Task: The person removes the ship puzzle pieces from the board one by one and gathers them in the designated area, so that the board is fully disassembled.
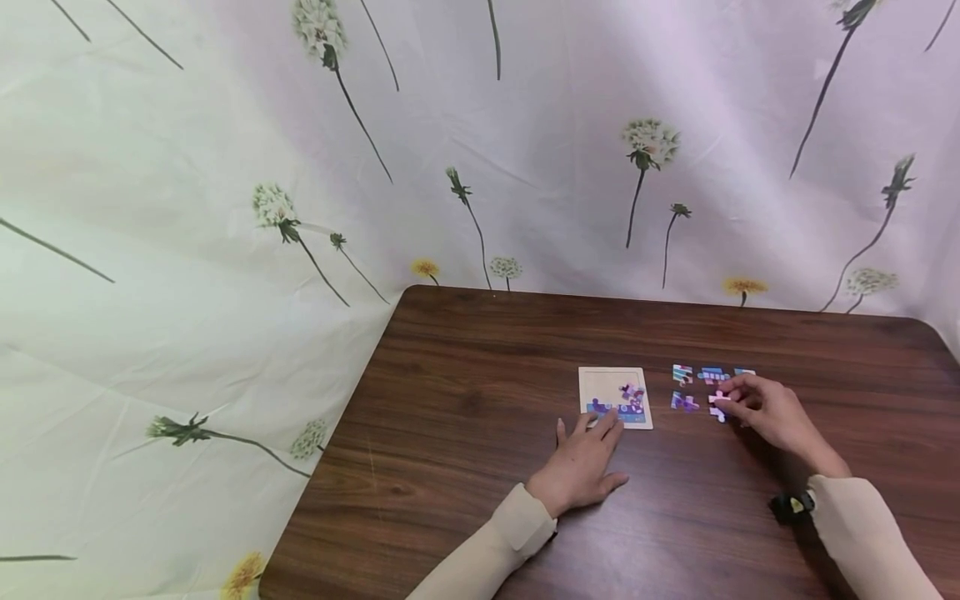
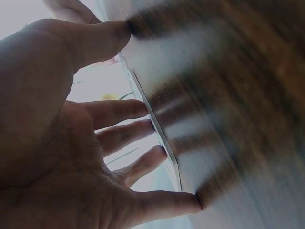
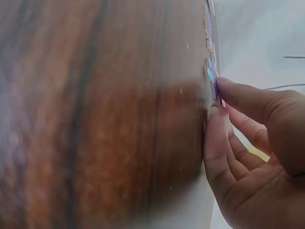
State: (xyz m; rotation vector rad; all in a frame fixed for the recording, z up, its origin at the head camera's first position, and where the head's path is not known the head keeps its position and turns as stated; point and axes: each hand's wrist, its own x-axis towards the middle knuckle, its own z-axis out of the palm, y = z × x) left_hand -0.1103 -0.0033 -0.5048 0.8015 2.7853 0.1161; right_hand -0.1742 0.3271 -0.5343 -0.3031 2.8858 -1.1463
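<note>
1. The left hand lies flat on the wooden table, fingers straight and spread, holding nothing. Its fingertips touch the near edge of the puzzle tray.
2. The tray is a small pale square board with a few purple and blue pieces in its lower right part. In the left wrist view only its thin edge shows, and the table there is blurred.
3. The right hand is to the right of the tray, fingers curled, pinching a pink-and-white puzzle piece at the table top. In the right wrist view the piece is seen edge-on between thumb and forefinger, so its picture cannot be read.
4. Loose pieces lie on the table just beside that hand, between it and the tray. The hand partly covers the farthest one, so I cannot count them exactly.
5. A small black object at the right sleeve is too small to identify.
</note>
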